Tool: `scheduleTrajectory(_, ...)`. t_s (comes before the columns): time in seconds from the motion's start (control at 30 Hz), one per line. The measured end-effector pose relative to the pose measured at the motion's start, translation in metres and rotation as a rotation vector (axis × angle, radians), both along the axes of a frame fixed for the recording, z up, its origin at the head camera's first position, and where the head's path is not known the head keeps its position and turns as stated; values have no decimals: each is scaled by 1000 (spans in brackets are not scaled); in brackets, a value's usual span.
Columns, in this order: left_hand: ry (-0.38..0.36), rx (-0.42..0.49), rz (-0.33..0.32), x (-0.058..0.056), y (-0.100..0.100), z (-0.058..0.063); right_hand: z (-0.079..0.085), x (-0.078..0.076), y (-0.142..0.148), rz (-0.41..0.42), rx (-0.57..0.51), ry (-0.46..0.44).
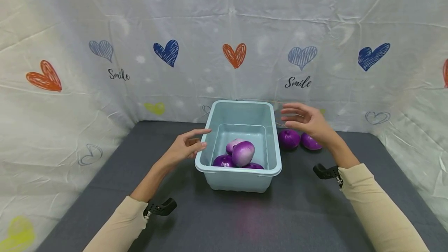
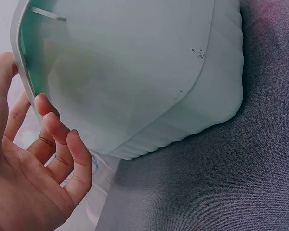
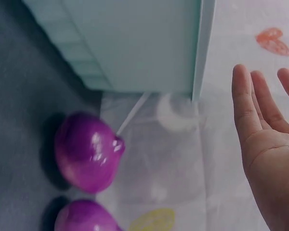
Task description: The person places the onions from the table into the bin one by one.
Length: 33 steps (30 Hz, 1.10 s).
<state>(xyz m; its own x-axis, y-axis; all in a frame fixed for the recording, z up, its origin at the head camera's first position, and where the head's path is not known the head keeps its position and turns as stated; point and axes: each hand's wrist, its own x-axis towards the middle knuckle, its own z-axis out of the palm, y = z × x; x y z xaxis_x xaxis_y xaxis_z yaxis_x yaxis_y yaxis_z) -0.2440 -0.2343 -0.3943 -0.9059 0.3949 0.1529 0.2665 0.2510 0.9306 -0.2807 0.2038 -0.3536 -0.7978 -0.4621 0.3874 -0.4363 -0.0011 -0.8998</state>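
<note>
A light blue plastic bin [image 1: 238, 180] stands on the dark table with several purple onions [image 1: 243, 154] inside, some partly hidden by its near wall. At the bin's left side is my left hand [image 1: 185, 146], its index finger stretched to the rim and the other fingers loosely bent by the outer wall [image 2: 135, 77]. Whether the fingertips press on the rim is hard to tell. My right hand [image 1: 308, 121] hovers off the bin's right side with fingers apart and holds nothing. Below it, two more onions lie on the table, a nearer onion [image 3: 89, 151] and another onion [image 3: 84, 216].
A pale cloth printed with hearts [image 1: 234, 55] hangs behind and at both sides of the dark grey table [image 1: 224, 221]. Each wrist carries a black strap, the left strap [image 1: 161, 207] and the right strap [image 1: 325, 171].
</note>
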Motion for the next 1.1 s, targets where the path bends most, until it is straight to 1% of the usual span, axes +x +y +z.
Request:
scheduleTrajectory(0.23, -5, 2, 0, 1, 0, 2, -9, 2, 28, -57, 57, 10)
scheduleTrajectory(0.4, -9, 2, 4, 1, 0, 2, -16, 7, 50, -131, 88, -4)
scheduleTrajectory(0.6, -10, 1, 3, 2, 0, 1, -33, 12, 77, -217, 119, 7)
scheduleTrajectory(0.8, -9, 2, 2, 2, -1, 1, -52, 9, 94, -289, 222, 39)
scheduleTrajectory(0.9, -8, 1, 3, 2, 0, 1, -59, 7, 99, -302, 252, 21)
scheduleTrajectory(1.1, -20, 10, 3, 3, 0, 3, -73, 0, 106, -298, 294, -76)
